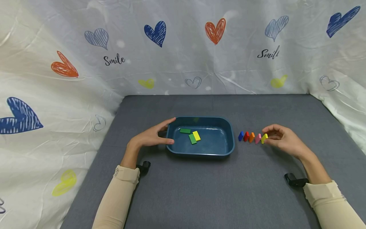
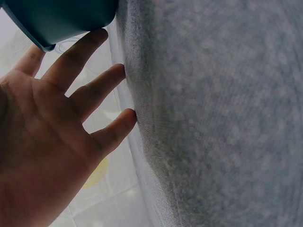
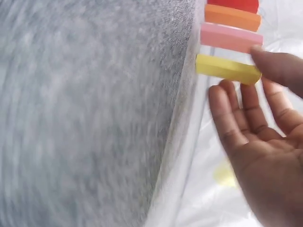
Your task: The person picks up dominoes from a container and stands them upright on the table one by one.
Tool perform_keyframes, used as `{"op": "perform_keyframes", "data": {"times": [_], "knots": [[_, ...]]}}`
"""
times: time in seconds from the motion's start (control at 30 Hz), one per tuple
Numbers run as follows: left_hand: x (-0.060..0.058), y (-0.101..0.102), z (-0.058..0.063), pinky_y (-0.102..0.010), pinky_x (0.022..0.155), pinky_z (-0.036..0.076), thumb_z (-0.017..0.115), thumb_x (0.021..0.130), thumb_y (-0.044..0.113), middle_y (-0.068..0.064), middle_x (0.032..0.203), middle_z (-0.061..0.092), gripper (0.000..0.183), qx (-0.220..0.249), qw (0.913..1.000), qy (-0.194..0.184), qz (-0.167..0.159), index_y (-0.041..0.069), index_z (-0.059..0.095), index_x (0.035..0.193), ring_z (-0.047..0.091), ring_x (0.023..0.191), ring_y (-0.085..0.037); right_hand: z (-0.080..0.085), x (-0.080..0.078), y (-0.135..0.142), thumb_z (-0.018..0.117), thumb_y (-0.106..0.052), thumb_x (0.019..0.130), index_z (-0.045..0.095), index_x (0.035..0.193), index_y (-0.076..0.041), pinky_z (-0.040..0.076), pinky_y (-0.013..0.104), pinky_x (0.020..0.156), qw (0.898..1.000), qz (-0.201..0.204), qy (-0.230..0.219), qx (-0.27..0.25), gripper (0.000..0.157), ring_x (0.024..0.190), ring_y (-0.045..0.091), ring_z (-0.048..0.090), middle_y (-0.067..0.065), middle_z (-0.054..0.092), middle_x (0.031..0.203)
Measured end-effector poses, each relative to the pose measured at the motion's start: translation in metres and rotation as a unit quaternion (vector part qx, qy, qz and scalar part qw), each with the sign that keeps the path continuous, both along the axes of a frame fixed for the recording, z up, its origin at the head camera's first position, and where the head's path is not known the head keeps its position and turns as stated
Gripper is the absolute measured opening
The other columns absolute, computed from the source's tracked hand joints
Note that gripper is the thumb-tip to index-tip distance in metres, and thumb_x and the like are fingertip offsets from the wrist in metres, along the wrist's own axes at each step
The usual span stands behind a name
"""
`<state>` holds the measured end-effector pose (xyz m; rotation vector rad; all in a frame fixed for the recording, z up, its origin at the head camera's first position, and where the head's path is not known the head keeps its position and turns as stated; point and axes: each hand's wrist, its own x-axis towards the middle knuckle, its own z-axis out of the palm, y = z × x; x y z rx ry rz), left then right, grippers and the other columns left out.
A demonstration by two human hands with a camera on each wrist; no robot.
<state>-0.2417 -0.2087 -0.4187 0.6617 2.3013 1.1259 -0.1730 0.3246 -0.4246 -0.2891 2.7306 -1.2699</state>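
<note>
My left hand (image 1: 151, 135) rests at the left end of a dark blue tray (image 1: 200, 153). Its fingers are spread and fairly straight, with fingertips touching the tray wall (image 2: 71, 19). Inside the tray lie two green dominoes (image 1: 185, 130) and a yellow one (image 1: 196, 136), flat. To the right of the tray, my right hand (image 1: 286, 140) pinches a yellow domino (image 3: 227, 69) near its top, between thumb and index finger. That domino stands upright at the right end of a row, beside a pink domino (image 3: 232, 38).
Orange (image 1: 251, 137), red (image 1: 246, 136) and blue (image 1: 240, 136) dominoes stand upright with small gaps, between the pink one and the tray. A grey cloth (image 1: 200, 190) covers the table. White curtains (image 1: 183, 63) with printed hearts hang behind and at the sides.
</note>
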Motion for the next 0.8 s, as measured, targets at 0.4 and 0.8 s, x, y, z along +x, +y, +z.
{"op": "perform_keyframes", "data": {"times": [0.4, 0.8], "knots": [[0.001, 0.000, 0.001, -0.071, 0.117, 0.027, 0.078, 0.090, 0.042, 0.002, 0.172, 0.013, 0.094, -0.004, 1.0000, 0.005, 0.003, 0.046, 0.017, 0.161, 0.022, 0.156, -0.038, 0.031, 0.000, -0.036, 0.072, -0.024, 0.097, 0.065, 0.129, -0.007, 0.052, 0.010, 0.080, 0.992, -0.064, 0.082, -0.074, 0.037, 0.098, -0.007, 0.066, -0.023, 0.066, 0.112], [0.000, 0.001, 0.001, -0.071, 0.117, 0.027, 0.079, 0.087, 0.048, 0.004, 0.172, 0.014, 0.095, -0.014, 0.9998, 0.003, 0.010, 0.050, 0.017, 0.160, 0.023, 0.156, -0.037, 0.034, -0.020, -0.119, 0.072, -0.016, 0.096, 0.067, 0.128, -0.005, 0.057, 0.019, 0.076, 0.986, 0.064, 0.068, -0.136, 0.034, 0.100, 0.005, 0.068, 0.014, 0.069, 0.123]]}}
